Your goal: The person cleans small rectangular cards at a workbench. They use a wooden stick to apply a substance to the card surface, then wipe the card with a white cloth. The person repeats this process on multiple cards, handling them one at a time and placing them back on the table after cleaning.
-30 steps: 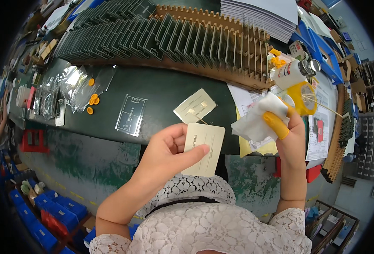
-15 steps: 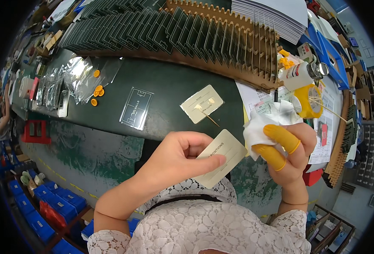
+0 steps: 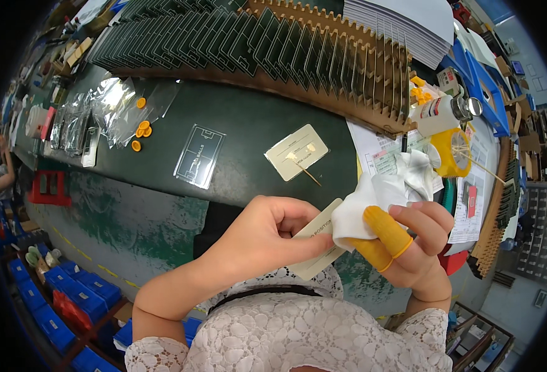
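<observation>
Between thumb and fingers, my left hand (image 3: 273, 234) grips a cream-coloured card (image 3: 313, 266) with dark print, tilted in front of my lap. My right hand (image 3: 416, 248) has yellow finger cots (image 3: 388, 230) on two fingers and pinches a white cloth (image 3: 366, 208). The cloth touches the card's right edge and covers part of its face. On the green table lies another cream card (image 3: 289, 146), with a thin wooden stick (image 3: 307, 173) resting across its lower part. Left of that is a dark card (image 3: 200, 155) with white line markings.
A long slotted cardboard rack (image 3: 323, 93) full of dark cards (image 3: 236, 43) runs along the back. At right stand a clear bottle (image 3: 434, 115) and a yellow tape roll (image 3: 454, 152) over papers. Loose orange finger cots (image 3: 143, 129) and plastic bags (image 3: 115, 111) lie left.
My right hand has moved left with the white cloth, which now presses over the card's right side. The card in my left hand has turned more edge-on.
</observation>
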A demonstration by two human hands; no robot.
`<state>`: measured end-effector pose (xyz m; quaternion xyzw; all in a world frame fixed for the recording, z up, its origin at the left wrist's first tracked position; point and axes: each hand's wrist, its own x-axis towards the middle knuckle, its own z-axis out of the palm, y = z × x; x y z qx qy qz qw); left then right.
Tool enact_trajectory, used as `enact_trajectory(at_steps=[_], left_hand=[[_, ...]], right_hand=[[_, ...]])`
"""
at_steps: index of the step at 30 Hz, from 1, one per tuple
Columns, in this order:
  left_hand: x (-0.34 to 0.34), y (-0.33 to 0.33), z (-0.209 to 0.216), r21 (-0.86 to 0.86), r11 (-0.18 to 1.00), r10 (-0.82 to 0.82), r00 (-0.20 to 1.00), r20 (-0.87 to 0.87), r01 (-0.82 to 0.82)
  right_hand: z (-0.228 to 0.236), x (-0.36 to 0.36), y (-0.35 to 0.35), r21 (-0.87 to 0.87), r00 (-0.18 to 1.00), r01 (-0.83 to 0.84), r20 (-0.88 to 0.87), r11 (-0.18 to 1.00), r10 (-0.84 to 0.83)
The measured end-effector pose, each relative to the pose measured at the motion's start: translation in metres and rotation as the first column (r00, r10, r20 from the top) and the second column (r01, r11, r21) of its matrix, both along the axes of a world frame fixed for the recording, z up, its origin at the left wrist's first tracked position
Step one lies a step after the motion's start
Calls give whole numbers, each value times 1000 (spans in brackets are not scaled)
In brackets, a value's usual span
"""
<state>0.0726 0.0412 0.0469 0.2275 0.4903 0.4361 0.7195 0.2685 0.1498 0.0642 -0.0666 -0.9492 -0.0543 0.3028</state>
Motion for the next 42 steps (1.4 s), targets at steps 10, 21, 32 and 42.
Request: enact_trajectory(at_steps=[10,21,32,42], left_hand=[[2,3,7,-22,1000,-3,1000,-20,3],[3,-1,-3,7,1000,-19,997,-74,20],[-3,5,2,-72,994,89,994,62,-84],[-8,11,-11,-117,970,233,954,187,-213]], right_hand=[[-2,6,-1,80,993,-63,101,995,54],[-4,13,9,-68,981,189,68,980,-184],[-5,33,32,-372,952,305,154,877,-266],[-18,47,45,-392,832,553,206,736,-515]])
